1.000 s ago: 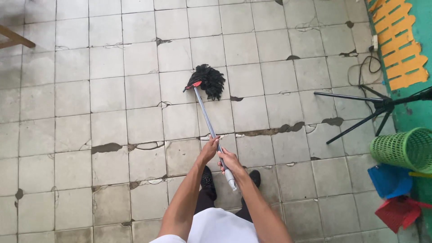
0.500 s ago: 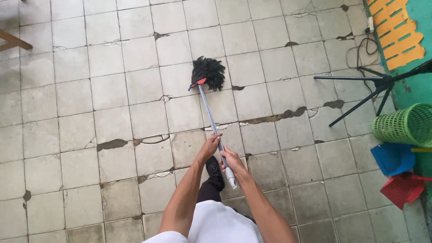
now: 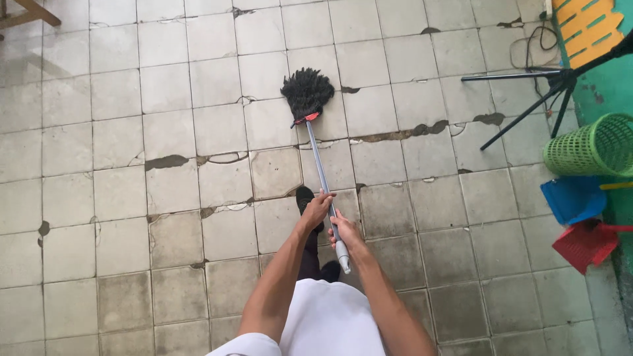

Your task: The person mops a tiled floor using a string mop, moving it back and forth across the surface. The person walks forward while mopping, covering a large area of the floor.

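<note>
Fingers point(image 3: 324, 198) of left hand point(image 3: 317, 209) and right hand point(image 3: 344, 232) wrap closed around the mop handle point(image 3: 322, 173), right nearer its grey end. Black mop head point(image 3: 307, 92) rests on cracked floor tiles point(image 3: 198, 132) ahead; strands could snag in broken joints. Beyond-right, apparently a tripod point(image 3: 527, 99) and green basket point(image 3: 587, 145).

Long mop point(image 3: 322, 177) held in both hands, slanted up and away across the cracked tile floor point(image 3: 119, 191). Thin grey metal shaft, pale grip at the near end, red collar at the far end. Black, shaggy string head point(image 3: 306, 91) spread flat on the tiles. Left hand point(image 3: 317, 209) wrapped round the shaft, right hand point(image 3: 345, 232) closed just below it, near the grip.
</note>
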